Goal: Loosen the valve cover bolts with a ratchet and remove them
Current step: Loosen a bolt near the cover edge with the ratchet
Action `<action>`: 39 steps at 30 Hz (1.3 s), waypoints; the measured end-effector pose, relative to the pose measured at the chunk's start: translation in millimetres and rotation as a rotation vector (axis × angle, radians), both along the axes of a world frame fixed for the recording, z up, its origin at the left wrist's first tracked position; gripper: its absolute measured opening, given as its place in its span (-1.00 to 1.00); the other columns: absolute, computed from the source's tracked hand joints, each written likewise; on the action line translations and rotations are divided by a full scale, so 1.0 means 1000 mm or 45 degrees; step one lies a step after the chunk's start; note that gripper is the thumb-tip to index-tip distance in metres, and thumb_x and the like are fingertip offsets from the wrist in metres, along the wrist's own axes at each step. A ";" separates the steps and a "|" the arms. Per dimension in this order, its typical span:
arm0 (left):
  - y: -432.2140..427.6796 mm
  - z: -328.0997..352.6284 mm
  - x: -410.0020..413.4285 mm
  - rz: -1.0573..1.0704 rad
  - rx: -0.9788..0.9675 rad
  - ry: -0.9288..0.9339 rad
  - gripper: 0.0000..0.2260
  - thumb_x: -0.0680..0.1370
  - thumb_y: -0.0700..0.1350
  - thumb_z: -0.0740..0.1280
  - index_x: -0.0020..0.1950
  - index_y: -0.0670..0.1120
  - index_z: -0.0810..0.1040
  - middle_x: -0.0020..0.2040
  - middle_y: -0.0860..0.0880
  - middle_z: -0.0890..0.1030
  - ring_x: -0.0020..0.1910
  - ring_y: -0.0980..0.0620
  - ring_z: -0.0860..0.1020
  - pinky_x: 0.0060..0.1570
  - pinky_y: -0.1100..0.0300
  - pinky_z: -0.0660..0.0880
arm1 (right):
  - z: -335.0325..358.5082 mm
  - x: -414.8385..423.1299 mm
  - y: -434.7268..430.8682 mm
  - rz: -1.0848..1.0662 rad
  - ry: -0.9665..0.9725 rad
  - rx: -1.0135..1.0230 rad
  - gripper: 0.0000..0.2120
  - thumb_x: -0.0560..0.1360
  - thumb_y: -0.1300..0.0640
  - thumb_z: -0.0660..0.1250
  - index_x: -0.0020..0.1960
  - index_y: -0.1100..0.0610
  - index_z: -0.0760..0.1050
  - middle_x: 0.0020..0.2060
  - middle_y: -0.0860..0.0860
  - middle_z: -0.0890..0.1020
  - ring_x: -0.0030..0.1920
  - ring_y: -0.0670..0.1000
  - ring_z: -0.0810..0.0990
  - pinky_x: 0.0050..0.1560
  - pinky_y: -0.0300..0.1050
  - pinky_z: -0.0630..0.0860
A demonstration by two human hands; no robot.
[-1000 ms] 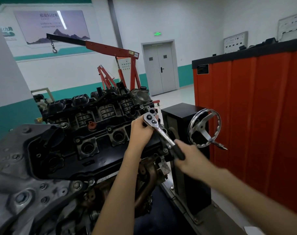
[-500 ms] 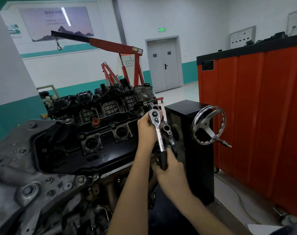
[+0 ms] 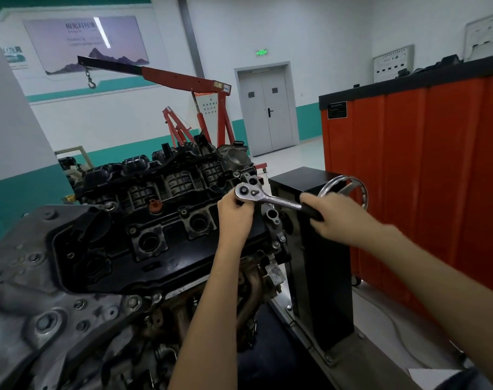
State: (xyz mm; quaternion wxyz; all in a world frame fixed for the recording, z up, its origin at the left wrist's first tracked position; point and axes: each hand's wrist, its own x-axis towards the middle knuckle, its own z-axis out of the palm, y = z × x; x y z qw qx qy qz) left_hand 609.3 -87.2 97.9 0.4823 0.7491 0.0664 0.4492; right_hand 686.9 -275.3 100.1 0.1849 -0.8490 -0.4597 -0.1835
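Left grip (image 3: 235, 213): fingers curled round the head of the ratchet (image 3: 270, 199).
Right grip (image 3: 336, 218): clasps its black handle, which points right.
Ratchet head: at the far right end of the valve cover (image 3: 180, 267).

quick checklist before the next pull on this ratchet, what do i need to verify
1. Head steadied: left hand grips under the head of the chrome ratchet with a black handle: ok.
2. Handle grip: right hand wraps the handle end: ok.
3. Socket seated on a bolt of the black valve cover: cannot tell, hidden under the head and left hand.
4. Direction switch set to loosen: cannot tell, too small.
5. Swing room: chrome spoked handwheel looks close behind the right hand, so knuckles may be at risk: not ok.
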 end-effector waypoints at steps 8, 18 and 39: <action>-0.006 -0.005 0.010 -0.017 -0.062 -0.149 -0.57 0.56 -0.21 0.39 -0.43 0.06 0.32 -0.53 0.18 0.35 -0.45 0.27 0.28 -0.37 0.38 0.28 | -0.086 -0.126 0.086 0.120 1.012 0.921 -0.80 0.49 0.28 0.28 0.07 0.11 0.39 -0.30 0.08 0.52 -0.39 -0.12 0.49 -0.43 -0.33 0.38; 0.000 0.006 0.005 -0.003 0.141 0.090 -0.75 0.50 -0.32 0.29 -0.34 -0.08 0.55 -0.47 0.12 0.47 -0.44 0.24 0.33 -0.37 0.32 0.28 | 0.000 0.007 -0.010 -0.015 0.076 -0.073 -0.77 0.51 0.23 0.31 0.13 0.08 0.39 -0.25 0.01 0.53 -0.24 0.07 0.60 -0.29 -0.18 0.44; 0.001 0.006 0.009 0.017 0.144 0.124 -0.64 0.50 -0.35 0.25 -0.44 -0.02 0.37 -0.53 0.12 0.36 -0.48 0.21 0.26 -0.41 0.27 0.20 | -0.012 -0.005 -0.008 0.012 0.296 0.020 -0.72 0.52 0.25 0.29 0.20 0.08 0.39 -0.24 0.02 0.53 -0.26 0.04 0.58 -0.31 -0.20 0.43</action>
